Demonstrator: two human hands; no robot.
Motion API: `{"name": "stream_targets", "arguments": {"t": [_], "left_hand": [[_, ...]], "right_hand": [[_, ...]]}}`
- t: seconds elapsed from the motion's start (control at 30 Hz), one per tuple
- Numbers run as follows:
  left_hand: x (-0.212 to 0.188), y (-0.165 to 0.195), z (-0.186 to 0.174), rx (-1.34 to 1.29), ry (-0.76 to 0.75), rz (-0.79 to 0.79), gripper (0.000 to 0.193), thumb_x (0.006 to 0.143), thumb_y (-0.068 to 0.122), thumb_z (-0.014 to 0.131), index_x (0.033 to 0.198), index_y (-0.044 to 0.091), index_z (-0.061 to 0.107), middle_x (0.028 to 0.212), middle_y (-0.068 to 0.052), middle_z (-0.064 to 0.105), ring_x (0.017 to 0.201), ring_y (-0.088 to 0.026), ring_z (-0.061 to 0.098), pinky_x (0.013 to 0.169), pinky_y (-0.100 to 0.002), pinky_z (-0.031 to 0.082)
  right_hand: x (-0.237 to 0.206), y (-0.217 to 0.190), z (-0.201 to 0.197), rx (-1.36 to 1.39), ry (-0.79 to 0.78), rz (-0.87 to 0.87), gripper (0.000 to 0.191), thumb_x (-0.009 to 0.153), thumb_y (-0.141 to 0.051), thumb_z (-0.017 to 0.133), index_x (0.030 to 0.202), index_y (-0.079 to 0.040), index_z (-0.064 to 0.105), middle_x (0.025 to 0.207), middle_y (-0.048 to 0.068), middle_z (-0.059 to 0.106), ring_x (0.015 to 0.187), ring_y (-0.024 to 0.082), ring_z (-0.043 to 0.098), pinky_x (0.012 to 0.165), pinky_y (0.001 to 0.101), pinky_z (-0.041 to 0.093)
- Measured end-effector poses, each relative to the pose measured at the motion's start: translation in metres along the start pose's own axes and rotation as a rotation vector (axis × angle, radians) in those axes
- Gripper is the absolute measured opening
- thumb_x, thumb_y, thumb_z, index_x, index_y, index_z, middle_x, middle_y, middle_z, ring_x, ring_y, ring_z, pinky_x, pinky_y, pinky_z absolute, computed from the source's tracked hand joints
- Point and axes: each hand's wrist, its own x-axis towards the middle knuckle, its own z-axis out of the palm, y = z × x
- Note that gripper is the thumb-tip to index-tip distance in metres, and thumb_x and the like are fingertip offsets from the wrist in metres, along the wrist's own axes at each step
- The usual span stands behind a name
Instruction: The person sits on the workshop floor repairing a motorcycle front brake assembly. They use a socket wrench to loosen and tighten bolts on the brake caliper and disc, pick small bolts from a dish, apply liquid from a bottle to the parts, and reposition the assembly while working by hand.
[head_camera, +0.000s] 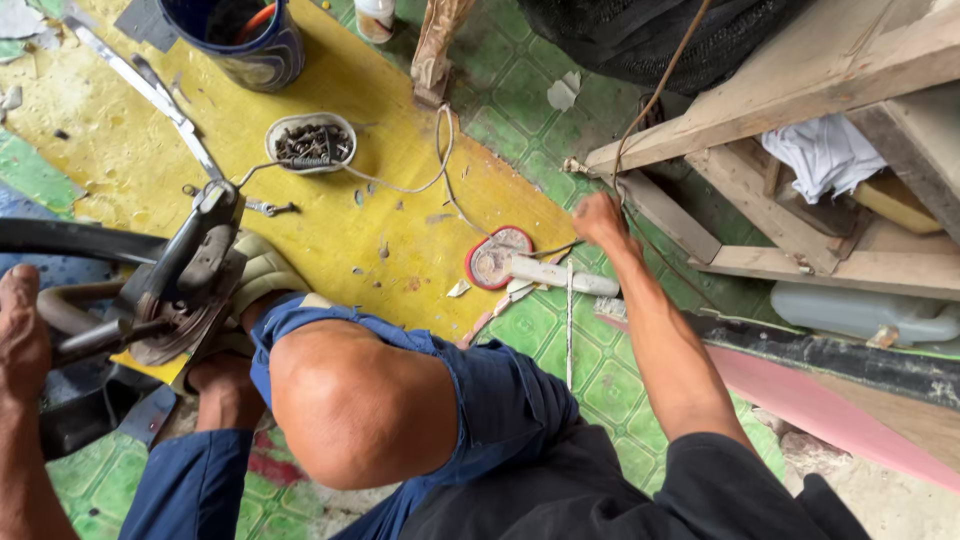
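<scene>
1. Greasy steel fills the left side: my left hand (22, 335) is wrapped around a dark tube of the bicycle frame (95, 325), steadying it beside my knee.
2. I judge a firm hold matters here, so the crank assembly (185, 285) does not swing.
3. Centre floor: a small dish of bolts (311, 143) sits on the yellow mat (330, 230), with a red lid (497, 257) near a white tube (560, 276).
4. My right hand (600, 220) is clenched, seemingly on a thin cable (640, 120) by the wooden frame (760, 130); pulling it straight should avoid snagging.
</scene>
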Motion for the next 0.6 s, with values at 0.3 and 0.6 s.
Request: {"name": "stream_targets", "arguments": {"t": [0.3, 0.6], "left_hand": [[-0.011, 0.009, 0.001, 0.057, 0.084, -0.123, 0.050, 0.117, 0.037, 0.049, 0.103, -0.009, 0.062, 0.080, -0.014, 0.058, 0.070, -0.023, 0.053, 0.064, -0.040, 0.043], [-0.021, 0.029, -0.006, 0.183, 0.215, -0.165, 0.051, 0.106, 0.040, 0.061, 0.103, -0.011, 0.067, 0.089, -0.023, 0.070, 0.084, -0.032, 0.068, 0.076, -0.044, 0.052]], "right_hand": [[0.005, -0.009, -0.019, -0.073, 0.141, -0.019, 0.047, 0.089, -0.016, 0.071, 0.135, -0.011, 0.061, 0.106, 0.026, 0.070, 0.100, 0.048, 0.068, 0.083, 0.0584, 0.051], [0.041, -0.047, -0.038, -0.156, 0.131, -0.042, 0.021, 0.088, -0.021, 0.066, 0.097, -0.006, 0.077, 0.104, 0.028, 0.073, 0.101, 0.046, 0.071, 0.085, 0.0575, 0.056]]}}
